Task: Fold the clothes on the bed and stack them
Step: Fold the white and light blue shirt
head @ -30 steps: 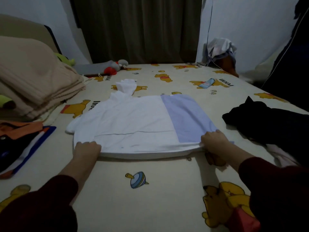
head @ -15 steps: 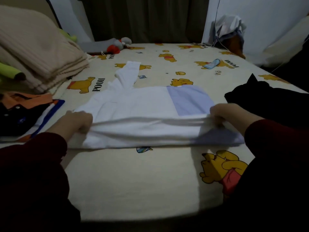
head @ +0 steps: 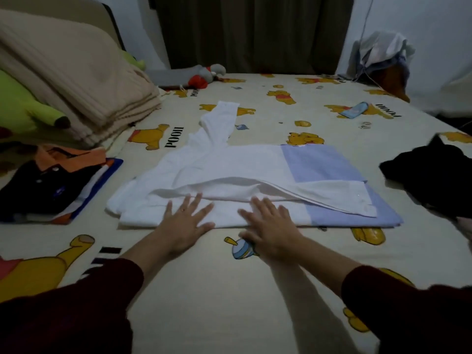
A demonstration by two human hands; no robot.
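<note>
A white shirt with a light blue panel (head: 255, 169) lies on the bed (head: 229, 290), its near hem folded over toward the middle and one sleeve trailing away toward the far side. My left hand (head: 185, 223) lies flat with spread fingers on the near white edge. My right hand (head: 270, 226) lies flat beside it, fingers spread, partly on the shirt and partly on the sheet. A folded stack of dark, orange and striped clothes (head: 53, 185) sits to the left. A crumpled black garment (head: 431, 175) lies at the right.
Folded beige blankets (head: 76, 80) and a green plush toy (head: 23, 106) fill the far left. A grey and red toy (head: 201, 75) lies by the dark curtain. A small blue object (head: 355, 109) rests far right; white cloth (head: 380, 52) hangs in the corner.
Both hands lifted the shirt's near hem, folded it away over the body, and let go. They now rest flat and close together on the near edge.
</note>
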